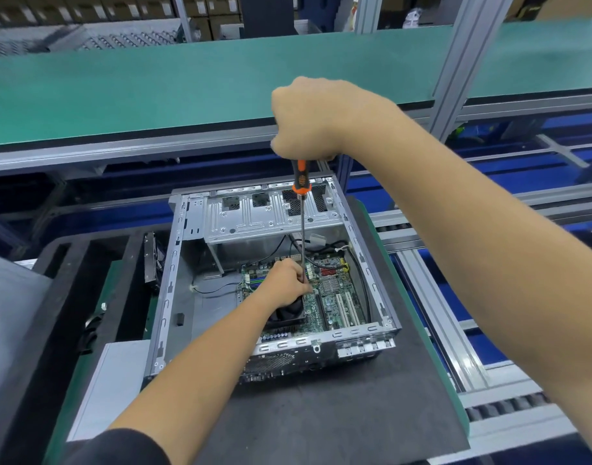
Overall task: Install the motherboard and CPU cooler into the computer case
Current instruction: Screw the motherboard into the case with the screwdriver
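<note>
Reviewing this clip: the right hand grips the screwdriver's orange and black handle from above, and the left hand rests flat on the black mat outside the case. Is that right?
Not quite. The head view shows the left hand inside the computer case, fingers around the lower shaft of the screwdriver above the motherboard, not on the mat. The right hand does grip the handle from above.

The open grey computer case (264, 216) is made of dull bare sheet metal. The orange-and-black screwdriver handle (301, 177) looks rubbery, its thin shaft (302, 229) shiny steel. The black mat (338, 414) is seen matt.

motherboard (335, 297) in computer case (174, 283), cooler (288, 315) on it — case on mat (338, 417), shelf (153, 88) behind
</note>
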`<state>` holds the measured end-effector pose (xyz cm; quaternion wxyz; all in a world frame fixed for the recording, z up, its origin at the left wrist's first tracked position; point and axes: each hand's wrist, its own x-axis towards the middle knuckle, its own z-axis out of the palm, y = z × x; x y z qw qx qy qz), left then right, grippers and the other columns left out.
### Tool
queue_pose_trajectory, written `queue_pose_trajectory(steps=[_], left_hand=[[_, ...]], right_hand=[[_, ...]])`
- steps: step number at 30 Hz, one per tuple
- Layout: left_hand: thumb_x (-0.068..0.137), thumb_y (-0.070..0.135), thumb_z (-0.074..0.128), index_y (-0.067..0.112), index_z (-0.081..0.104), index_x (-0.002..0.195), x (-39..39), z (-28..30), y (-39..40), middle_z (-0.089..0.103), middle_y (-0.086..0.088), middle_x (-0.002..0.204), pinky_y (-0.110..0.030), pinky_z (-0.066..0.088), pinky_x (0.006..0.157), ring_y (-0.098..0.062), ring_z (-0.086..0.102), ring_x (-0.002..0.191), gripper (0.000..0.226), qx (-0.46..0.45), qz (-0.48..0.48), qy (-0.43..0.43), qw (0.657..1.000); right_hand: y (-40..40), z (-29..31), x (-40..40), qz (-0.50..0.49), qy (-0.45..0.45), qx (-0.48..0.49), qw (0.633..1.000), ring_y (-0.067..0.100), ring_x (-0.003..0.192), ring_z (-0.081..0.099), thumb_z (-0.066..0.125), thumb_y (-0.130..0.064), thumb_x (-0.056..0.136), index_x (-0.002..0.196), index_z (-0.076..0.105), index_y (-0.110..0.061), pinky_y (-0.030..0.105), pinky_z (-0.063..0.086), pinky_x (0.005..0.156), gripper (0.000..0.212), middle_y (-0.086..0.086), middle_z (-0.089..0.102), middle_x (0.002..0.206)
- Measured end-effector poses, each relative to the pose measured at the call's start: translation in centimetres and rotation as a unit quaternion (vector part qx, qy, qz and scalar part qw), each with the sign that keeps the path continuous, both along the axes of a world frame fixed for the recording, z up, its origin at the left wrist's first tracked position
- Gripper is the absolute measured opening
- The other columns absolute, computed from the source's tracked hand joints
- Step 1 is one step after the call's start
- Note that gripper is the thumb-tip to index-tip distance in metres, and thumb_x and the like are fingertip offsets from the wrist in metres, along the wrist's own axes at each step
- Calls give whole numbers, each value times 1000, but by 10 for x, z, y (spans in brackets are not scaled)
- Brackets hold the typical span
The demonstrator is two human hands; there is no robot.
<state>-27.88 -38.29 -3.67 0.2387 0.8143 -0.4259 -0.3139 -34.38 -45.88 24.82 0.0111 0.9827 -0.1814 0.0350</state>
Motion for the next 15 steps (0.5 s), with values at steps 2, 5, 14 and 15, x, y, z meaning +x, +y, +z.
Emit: queue_pose_trajectory(steps=[2, 5, 14, 15], left_hand=[[78, 24, 77, 5, 51, 63, 0, 1, 0, 50, -9, 74, -14, 32, 44, -15, 41, 55, 36, -1, -2, -4, 1000], [78, 25, 78, 6, 46, 59, 0, 3, 0, 46, -6, 70, -17, 32, 46, -14, 40, 53, 41, 2, 0, -5, 1000], [79, 25, 76, 4, 54, 63, 0, 2, 1, 60, -10, 73, -19, 35, 48, -14, 46, 54, 35, 9, -2, 9, 1000], [79, 25, 76, 4, 53, 63, 0, 2, 1, 62, -13, 77, -20, 36, 49, -15, 46, 55, 35, 7, -4, 6, 1000]], right_hand=[[-2, 1, -2, -13, 15, -14, 1000, 26, 51, 53, 48, -20, 82, 64, 44, -12, 25, 32, 49, 20, 6, 50, 57], [-3, 8, -1, 10, 80, 26, 996, 27, 60, 66, 48, -20, 83, 80, 57, -10, 26, 40, 52, 14, 6, 62, 64], [-6, 5, 1, 42, 20, 48, 998, 23, 50, 66, 52, -15, 83, 69, 57, -6, 28, 52, 51, 16, 7, 62, 50], [-8, 2, 1, 35, 11, 45, 998, 28, 48, 64, 51, -15, 82, 65, 50, -7, 31, 54, 51, 19, 8, 58, 47]])
